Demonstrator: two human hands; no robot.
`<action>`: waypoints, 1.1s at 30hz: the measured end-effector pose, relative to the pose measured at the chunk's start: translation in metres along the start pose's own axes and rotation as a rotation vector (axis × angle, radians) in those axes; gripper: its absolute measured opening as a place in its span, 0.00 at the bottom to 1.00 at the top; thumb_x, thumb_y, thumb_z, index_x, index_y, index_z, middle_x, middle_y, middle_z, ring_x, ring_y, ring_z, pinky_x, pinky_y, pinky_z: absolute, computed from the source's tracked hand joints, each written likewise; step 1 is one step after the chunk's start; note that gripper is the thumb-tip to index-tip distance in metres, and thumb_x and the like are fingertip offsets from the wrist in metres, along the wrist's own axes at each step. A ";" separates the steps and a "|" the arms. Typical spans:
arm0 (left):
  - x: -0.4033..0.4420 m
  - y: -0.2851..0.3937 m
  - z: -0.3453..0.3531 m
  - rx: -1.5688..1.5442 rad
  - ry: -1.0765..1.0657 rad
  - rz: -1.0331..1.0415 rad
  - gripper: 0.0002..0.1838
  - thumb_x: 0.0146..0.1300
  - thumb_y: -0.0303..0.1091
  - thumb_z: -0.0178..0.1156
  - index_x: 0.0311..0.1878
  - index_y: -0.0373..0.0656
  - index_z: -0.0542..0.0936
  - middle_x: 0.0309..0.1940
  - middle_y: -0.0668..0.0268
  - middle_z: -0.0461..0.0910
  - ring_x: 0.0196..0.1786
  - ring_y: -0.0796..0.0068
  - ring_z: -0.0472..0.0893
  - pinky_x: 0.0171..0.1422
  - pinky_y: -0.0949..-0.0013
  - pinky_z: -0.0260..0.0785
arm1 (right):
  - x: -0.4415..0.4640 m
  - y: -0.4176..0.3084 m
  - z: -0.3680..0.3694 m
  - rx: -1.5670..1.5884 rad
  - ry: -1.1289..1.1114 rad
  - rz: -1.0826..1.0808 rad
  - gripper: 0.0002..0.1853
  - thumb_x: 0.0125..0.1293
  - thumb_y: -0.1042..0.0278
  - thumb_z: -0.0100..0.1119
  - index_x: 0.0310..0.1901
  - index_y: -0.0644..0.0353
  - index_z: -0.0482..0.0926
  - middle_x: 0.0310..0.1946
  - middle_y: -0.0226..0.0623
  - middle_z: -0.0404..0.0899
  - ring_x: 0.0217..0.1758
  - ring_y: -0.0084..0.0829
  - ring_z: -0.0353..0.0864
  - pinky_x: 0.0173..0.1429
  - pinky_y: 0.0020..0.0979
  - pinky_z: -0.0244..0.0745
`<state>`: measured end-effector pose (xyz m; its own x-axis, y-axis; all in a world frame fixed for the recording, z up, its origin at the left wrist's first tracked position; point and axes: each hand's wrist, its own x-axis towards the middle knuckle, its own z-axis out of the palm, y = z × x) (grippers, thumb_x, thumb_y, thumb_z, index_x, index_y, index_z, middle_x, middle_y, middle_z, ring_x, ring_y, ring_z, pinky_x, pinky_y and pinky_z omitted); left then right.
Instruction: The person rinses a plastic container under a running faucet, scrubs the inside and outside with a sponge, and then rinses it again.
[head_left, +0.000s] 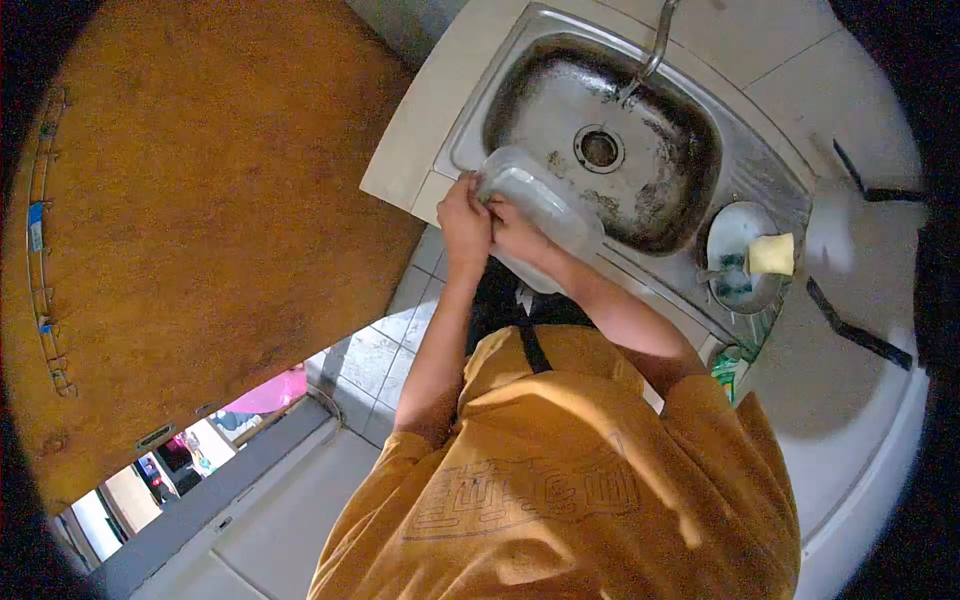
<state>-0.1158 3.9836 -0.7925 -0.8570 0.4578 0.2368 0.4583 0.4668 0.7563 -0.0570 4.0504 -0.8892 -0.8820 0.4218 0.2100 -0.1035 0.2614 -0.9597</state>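
Observation:
A clear plastic container (pixel 560 215) is tilted over the front left edge of the metal sink (pixel 600 110). Both my hands meet at its left end. My left hand (pixel 465 220) is closed at the container's corner, its fingers bent. My right hand (pixel 515 232) is closed beside it, with the fingertips tucked near the left hand; whatever small item may lie between them is hidden. Water runs from the faucet (pixel 660 45) into the basin, whose walls carry dark stains.
On the drainboard at the right sits a metal dish (pixel 735 230) with a yellow sponge (pixel 771 254) and a dark green scouring pad. A green packet (pixel 729 368) is below it. A brown door (pixel 220 200) stands at the left, beside the tiled floor (pixel 370 360).

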 end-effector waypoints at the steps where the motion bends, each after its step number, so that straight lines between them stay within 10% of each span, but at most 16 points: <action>1: 0.003 -0.004 -0.007 -0.004 -0.033 -0.020 0.13 0.57 0.20 0.49 0.44 0.33 0.78 0.36 0.44 0.79 0.40 0.48 0.80 0.46 0.57 0.72 | 0.001 -0.005 0.004 0.128 -0.032 0.148 0.12 0.57 0.73 0.49 0.43 0.61 0.78 0.28 0.33 0.75 0.28 0.23 0.73 0.33 0.26 0.69; 7: 0.014 -0.011 -0.027 0.008 -0.006 0.035 0.13 0.55 0.19 0.49 0.43 0.34 0.78 0.34 0.44 0.79 0.38 0.45 0.80 0.42 0.56 0.71 | 0.040 -0.035 -0.015 0.561 -0.048 0.526 0.14 0.56 0.77 0.46 0.42 0.64 0.78 0.39 0.42 0.76 0.42 0.37 0.74 0.50 0.35 0.69; 9: 0.019 -0.010 -0.032 0.034 -0.033 -0.004 0.14 0.53 0.18 0.48 0.43 0.34 0.78 0.34 0.44 0.79 0.38 0.45 0.79 0.41 0.55 0.71 | 0.040 -0.042 0.002 -0.035 0.006 0.069 0.17 0.55 0.81 0.45 0.46 0.65 0.77 0.40 0.45 0.74 0.42 0.40 0.74 0.48 0.32 0.70; 33: 0.023 -0.017 0.023 0.212 -0.134 -0.023 0.17 0.53 0.22 0.51 0.48 0.39 0.76 0.38 0.47 0.79 0.41 0.45 0.79 0.44 0.51 0.71 | 0.020 -0.030 -0.021 -0.339 -0.045 0.053 0.25 0.53 0.85 0.45 0.56 0.68 0.69 0.52 0.54 0.68 0.53 0.53 0.72 0.56 0.42 0.69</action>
<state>-0.1381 4.0030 -0.8139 -0.8353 0.5347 0.1277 0.4904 0.6197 0.6127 -0.0622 4.0692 -0.8518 -0.9022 0.4058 0.1460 0.0950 0.5172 -0.8506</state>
